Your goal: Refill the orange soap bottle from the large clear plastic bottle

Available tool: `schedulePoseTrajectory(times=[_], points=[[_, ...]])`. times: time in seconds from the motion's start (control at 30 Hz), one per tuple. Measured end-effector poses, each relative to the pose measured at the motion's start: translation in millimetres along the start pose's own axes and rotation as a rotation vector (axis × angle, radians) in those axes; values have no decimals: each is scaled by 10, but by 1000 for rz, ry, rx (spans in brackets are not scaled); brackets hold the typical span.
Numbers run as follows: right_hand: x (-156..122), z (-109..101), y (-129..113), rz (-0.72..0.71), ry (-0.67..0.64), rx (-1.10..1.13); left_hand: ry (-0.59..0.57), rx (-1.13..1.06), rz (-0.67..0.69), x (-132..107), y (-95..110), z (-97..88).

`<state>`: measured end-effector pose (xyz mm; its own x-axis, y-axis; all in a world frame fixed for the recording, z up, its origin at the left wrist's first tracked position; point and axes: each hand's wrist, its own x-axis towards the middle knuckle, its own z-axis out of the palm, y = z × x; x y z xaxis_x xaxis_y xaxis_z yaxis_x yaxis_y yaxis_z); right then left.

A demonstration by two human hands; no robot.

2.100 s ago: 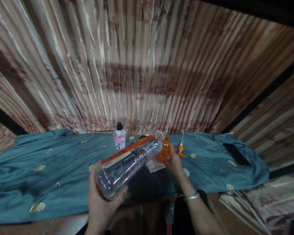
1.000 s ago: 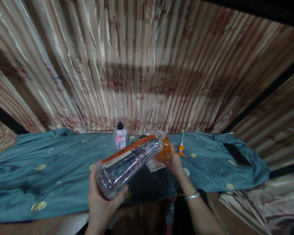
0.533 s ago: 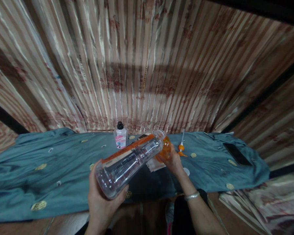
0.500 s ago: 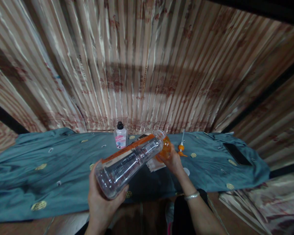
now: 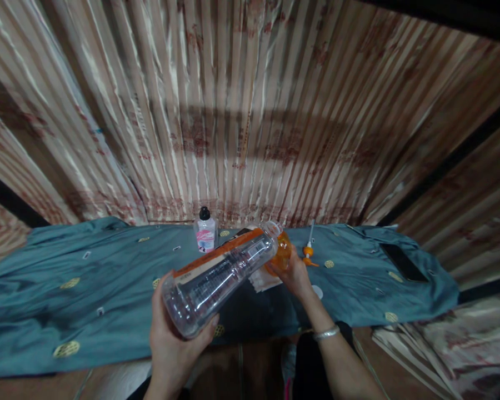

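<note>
My left hand (image 5: 181, 344) is wrapped round the base of a large clear plastic bottle (image 5: 216, 283) with an orange and cream label. The bottle is tilted, its neck pointing up and to the right in the picture, its mouth over a smaller orange bottle (image 5: 281, 256). My right hand (image 5: 294, 272) grips that orange bottle, partly covering it; whether the two mouths touch, I cannot tell. An orange pump head (image 5: 308, 253) with a pale tube lies to the right of my right hand. A white round cap (image 5: 317, 291) lies by my right wrist.
A clear bottle with a pink label and black cap (image 5: 205, 236) stands at the back. Behind the hands lies a pale packet or tissue (image 5: 266, 280). A black phone (image 5: 402, 262) rests at the right on the teal cloth (image 5: 120, 278). A pleated curtain (image 5: 250, 139) hangs behind.
</note>
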<state>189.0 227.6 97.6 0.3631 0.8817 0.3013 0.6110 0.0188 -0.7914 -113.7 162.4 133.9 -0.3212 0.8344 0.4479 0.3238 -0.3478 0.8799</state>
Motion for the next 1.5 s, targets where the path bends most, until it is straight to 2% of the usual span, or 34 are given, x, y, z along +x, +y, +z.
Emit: schedulePoseTrajectory(times=[0.17, 0.27, 0.43, 0.57, 0.83, 1.5], points=[[-6, 19, 45, -10, -5, -12, -72, 3, 19, 20, -74, -38], [-12, 47, 92, -26, 15, -18, -14, 8, 14, 26, -109, -51], [-16, 55, 108, -26, 9, -8, -75, 14, 57, 29, -129, -51], [-12, 34, 76, -25, 5, 8, -44, -2, 45, 18, -124, -42], [0, 69, 123, -38, 24, 8, -76, 4, 61, 34, -209, -91], [1, 26, 55, -44, 15, -3, -75, -9, 65, 37, -176, -71]])
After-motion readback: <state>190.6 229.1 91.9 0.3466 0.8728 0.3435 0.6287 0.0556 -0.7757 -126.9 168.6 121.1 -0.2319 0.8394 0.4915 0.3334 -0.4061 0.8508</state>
